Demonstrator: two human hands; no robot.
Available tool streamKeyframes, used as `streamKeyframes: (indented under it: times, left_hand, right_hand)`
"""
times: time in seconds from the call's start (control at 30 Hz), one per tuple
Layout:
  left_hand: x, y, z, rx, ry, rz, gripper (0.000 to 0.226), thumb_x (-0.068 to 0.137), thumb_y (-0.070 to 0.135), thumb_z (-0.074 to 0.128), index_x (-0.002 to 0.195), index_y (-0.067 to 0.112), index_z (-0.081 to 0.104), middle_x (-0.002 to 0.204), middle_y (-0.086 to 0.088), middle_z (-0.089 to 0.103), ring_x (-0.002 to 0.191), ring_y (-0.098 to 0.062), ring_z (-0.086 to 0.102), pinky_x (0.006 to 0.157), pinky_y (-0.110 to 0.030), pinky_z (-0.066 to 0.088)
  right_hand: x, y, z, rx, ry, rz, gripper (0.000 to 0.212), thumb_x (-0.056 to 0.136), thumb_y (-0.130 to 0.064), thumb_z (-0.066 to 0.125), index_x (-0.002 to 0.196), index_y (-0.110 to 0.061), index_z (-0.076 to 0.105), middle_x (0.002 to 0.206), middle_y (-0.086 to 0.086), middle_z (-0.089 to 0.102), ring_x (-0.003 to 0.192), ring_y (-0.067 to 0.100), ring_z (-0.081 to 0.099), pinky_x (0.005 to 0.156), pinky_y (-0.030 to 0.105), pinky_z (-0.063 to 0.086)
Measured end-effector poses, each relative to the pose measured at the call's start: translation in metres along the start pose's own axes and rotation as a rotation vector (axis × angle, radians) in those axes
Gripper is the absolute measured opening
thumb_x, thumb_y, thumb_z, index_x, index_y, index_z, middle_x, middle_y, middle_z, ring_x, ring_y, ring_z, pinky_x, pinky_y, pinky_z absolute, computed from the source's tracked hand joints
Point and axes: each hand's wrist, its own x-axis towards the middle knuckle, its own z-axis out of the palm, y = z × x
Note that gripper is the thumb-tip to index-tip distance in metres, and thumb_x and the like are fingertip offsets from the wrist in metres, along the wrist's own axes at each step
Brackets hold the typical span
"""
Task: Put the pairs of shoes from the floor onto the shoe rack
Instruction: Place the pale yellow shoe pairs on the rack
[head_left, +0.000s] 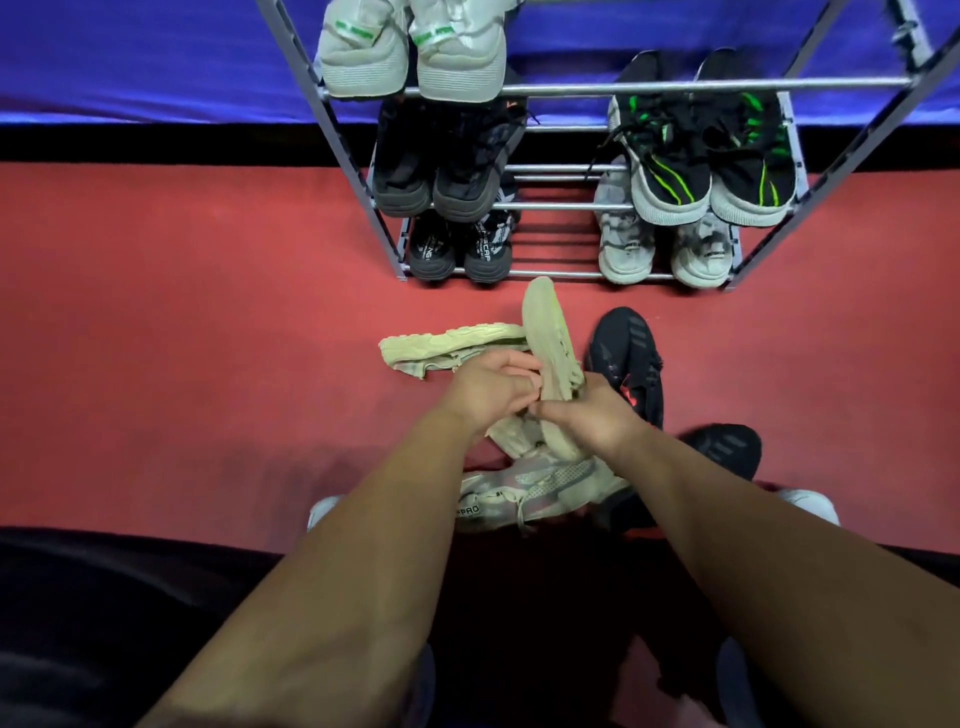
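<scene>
A pale green shoe (548, 343) is held sole-up in front of the grey metal shoe rack (571, 88). My right hand (592, 415) grips its heel end from the right, and my left hand (488, 387) closes on it from the left. Its partner, another pale green shoe (447, 348), lies on its side on the red floor, just left of my hands. Under my wrists lies a grey-pink sneaker (530, 496). Two black shoes, one (626, 353) nearer the rack and one (722, 452) closer to me, rest on the floor at the right.
The rack holds several pairs: light grey ones (410, 52) on top, black ones (447, 166) and black-and-green ones (701, 156) on the middle shelf, dark (460, 249) and whitish ones (665, 249) on the bottom. The shelves' middle gaps (556, 208) hold nothing. A blue wall panel (156, 57) stands behind.
</scene>
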Motion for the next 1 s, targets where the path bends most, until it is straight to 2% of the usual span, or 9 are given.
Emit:
streamKeyframes:
  times: [0.1, 0.17, 0.23, 0.37, 0.5, 0.7, 0.87, 0.93, 1.0]
  left_hand:
    - [0.021, 0.002, -0.009, 0.358, 0.307, 0.169, 0.024, 0.089, -0.003, 0.061, 0.101, 0.016, 0.069, 0.105, -0.007, 0.071, 0.099, -0.023, 0.071, 0.093, -0.038, 0.060]
    - [0.034, -0.002, -0.026, 0.731, 0.672, 0.328, 0.030, 0.080, -0.001, 0.060, 0.102, 0.017, 0.066, 0.112, -0.007, 0.062, 0.106, -0.028, 0.059, 0.096, -0.041, 0.050]
    - [0.047, -0.003, -0.050, 0.957, 0.789, 0.355, 0.041, 0.076, 0.001, 0.064, 0.115, 0.013, 0.062, 0.120, -0.011, 0.058, 0.112, -0.034, 0.053, 0.097, -0.043, 0.045]
    - [0.077, -0.011, -0.098, 1.294, 0.575, 0.109, 0.057, 0.087, 0.023, 0.067, 0.143, 0.022, 0.054, 0.142, -0.009, 0.058, 0.143, -0.036, 0.041, 0.118, -0.047, 0.035]
    - [0.079, -0.020, -0.111, 1.328, 0.584, 0.153, 0.036, 0.091, 0.026, 0.063, 0.127, 0.022, 0.064, 0.126, -0.007, 0.063, 0.118, -0.039, 0.054, 0.098, -0.046, 0.045]
    - [0.076, -0.030, -0.102, 0.982, 0.494, 0.041, 0.036, 0.107, 0.030, 0.044, 0.127, 0.006, 0.061, 0.124, -0.027, 0.063, 0.116, -0.046, 0.055, 0.097, -0.044, 0.045]
    - [0.055, -0.028, -0.082, 1.351, 0.662, 0.236, 0.033, 0.085, 0.014, 0.060, 0.117, 0.004, 0.060, 0.123, -0.019, 0.054, 0.109, -0.041, 0.052, 0.089, -0.047, 0.043]
    - [0.057, -0.020, -0.058, 1.431, 0.434, 0.440, 0.040, 0.081, 0.011, 0.061, 0.121, 0.008, 0.061, 0.121, -0.014, 0.058, 0.107, -0.038, 0.055, 0.088, -0.046, 0.046]
    - [0.060, -0.013, -0.030, 1.341, 0.129, 0.279, 0.050, 0.089, 0.018, 0.061, 0.138, 0.017, 0.056, 0.131, -0.009, 0.060, 0.119, -0.035, 0.058, 0.098, -0.044, 0.050]
  right_hand:
    - [0.015, 0.008, -0.002, -0.102, 0.130, 0.098, 0.067, 0.064, -0.044, 0.090, 0.121, -0.022, 0.063, 0.102, -0.007, 0.075, 0.092, 0.016, 0.073, 0.083, 0.031, 0.057]
    - [0.021, 0.010, -0.003, -0.090, 0.193, 0.124, 0.063, 0.072, -0.045, 0.089, 0.120, -0.020, 0.057, 0.103, -0.007, 0.070, 0.095, 0.018, 0.069, 0.082, 0.029, 0.049]
    - [0.023, 0.009, -0.004, -0.087, 0.219, 0.140, 0.061, 0.078, -0.046, 0.086, 0.122, -0.017, 0.054, 0.103, -0.006, 0.066, 0.096, 0.019, 0.064, 0.082, 0.028, 0.044]
    - [0.031, 0.006, -0.003, -0.154, 0.274, 0.177, 0.071, 0.082, -0.055, 0.080, 0.129, -0.010, 0.051, 0.112, 0.003, 0.063, 0.096, 0.024, 0.057, 0.083, 0.031, 0.043]
    - [0.041, 0.000, -0.002, -0.198, 0.297, 0.192, 0.076, 0.084, -0.058, 0.074, 0.134, -0.006, 0.050, 0.115, 0.005, 0.062, 0.097, 0.025, 0.056, 0.082, 0.031, 0.042]
    - [0.048, -0.008, -0.014, -0.198, 0.342, 0.143, 0.074, 0.084, -0.053, 0.074, 0.136, -0.009, 0.047, 0.123, 0.007, 0.065, 0.103, 0.027, 0.062, 0.085, 0.034, 0.047]
    - [0.040, -0.008, -0.018, -0.181, 0.365, 0.104, 0.069, 0.083, -0.053, 0.076, 0.132, -0.011, 0.052, 0.118, 0.004, 0.067, 0.098, 0.025, 0.062, 0.082, 0.033, 0.046]
    - [0.035, -0.005, -0.019, -0.174, 0.356, 0.068, 0.067, 0.085, -0.050, 0.077, 0.134, -0.012, 0.051, 0.115, 0.000, 0.065, 0.096, 0.021, 0.059, 0.082, 0.030, 0.043]
    - [0.030, -0.003, -0.020, -0.203, 0.331, 0.026, 0.066, 0.085, -0.049, 0.078, 0.135, -0.014, 0.051, 0.113, -0.003, 0.064, 0.097, 0.019, 0.059, 0.083, 0.029, 0.042]
